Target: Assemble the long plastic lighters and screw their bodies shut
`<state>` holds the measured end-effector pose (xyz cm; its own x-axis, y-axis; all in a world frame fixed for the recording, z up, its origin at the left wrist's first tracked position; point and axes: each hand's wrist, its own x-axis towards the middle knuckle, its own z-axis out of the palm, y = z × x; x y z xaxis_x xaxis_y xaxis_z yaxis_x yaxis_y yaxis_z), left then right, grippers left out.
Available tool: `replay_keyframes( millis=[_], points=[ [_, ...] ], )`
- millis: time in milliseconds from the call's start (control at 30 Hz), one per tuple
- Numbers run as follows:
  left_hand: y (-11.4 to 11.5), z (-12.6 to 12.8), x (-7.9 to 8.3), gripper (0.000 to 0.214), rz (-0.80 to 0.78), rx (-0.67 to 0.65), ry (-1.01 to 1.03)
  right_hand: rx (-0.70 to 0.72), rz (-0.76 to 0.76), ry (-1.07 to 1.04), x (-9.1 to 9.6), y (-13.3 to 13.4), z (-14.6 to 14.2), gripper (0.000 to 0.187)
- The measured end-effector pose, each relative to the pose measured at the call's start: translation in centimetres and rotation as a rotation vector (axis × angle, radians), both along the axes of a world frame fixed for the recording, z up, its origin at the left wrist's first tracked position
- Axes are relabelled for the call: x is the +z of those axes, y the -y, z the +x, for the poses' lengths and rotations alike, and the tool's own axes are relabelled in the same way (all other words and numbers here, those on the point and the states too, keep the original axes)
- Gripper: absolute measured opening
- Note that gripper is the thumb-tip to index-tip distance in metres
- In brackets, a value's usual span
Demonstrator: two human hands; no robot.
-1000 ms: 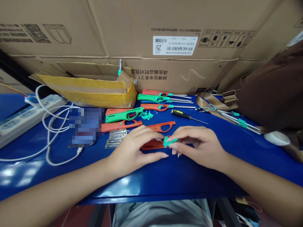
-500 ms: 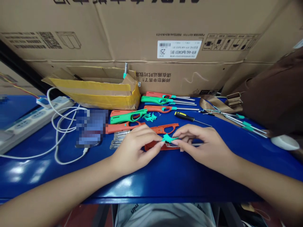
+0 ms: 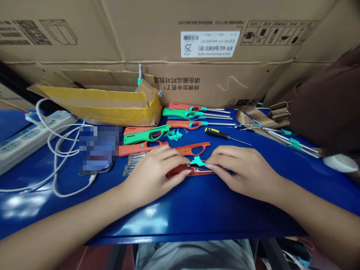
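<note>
A teal plastic trigger piece (image 3: 198, 161) is pinched between the thumb and index finger of my right hand (image 3: 242, 167). It sits just above an open orange lighter shell half (image 3: 202, 173), where a thin white wire and a dark part show. My left hand (image 3: 160, 168) grips the left end of that shell, thumb at the near side and index finger at the far side; its fingers cover much of it. Just behind lies the matching orange shell half (image 3: 194, 149) with its trigger loop. Several loose teal triggers (image 3: 173, 134) form a small pile farther back.
Assembled lighters (image 3: 185, 112) and a yellow-black screwdriver (image 3: 216, 133) lie behind. Clear tubes (image 3: 132, 163), a blurred phone (image 3: 101, 150) and a power strip (image 3: 30, 135) are left. A taped carton (image 3: 112, 108) stands behind; metal rods (image 3: 292, 140) and a person's dark sleeve (image 3: 323, 108) are right.
My left fingers have come off the teal trigger and gone onto the orange shell. My right hand keeps the trigger, now lower and closer over the shell. The view has shifted slightly.
</note>
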<state>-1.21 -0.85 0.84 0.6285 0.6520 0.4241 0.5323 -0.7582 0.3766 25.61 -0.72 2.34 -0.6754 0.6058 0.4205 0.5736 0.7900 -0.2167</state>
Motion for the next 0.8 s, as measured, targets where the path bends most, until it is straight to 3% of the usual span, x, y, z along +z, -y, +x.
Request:
replay_keyframes(
  millis=[133, 267, 633, 800],
  points=[
    [-0.3, -0.1, -0.6, 0.024, -0.008, 0.024, -0.026, -0.041, -0.002, 0.105, 0.5, -0.5, 0.8, 0.021],
    [-0.6, 0.0, -1.2, 0.021, -0.018, -0.028, -0.013, -0.032, 0.035, 0.236, 0.6, -0.6, 1.2, 0.022],
    [-0.5, 0.6, -1.5, 0.021, -0.088, -0.116, 0.045, -0.049, 0.028, 0.26, 0.3, -0.7, 0.8, 0.023],
    [-0.5, 1.6, -1.6, 0.014, -0.148, -0.093, 0.125, -0.113, -0.177, 0.079, 0.3, -0.5, 0.5, 0.017]
  ],
)
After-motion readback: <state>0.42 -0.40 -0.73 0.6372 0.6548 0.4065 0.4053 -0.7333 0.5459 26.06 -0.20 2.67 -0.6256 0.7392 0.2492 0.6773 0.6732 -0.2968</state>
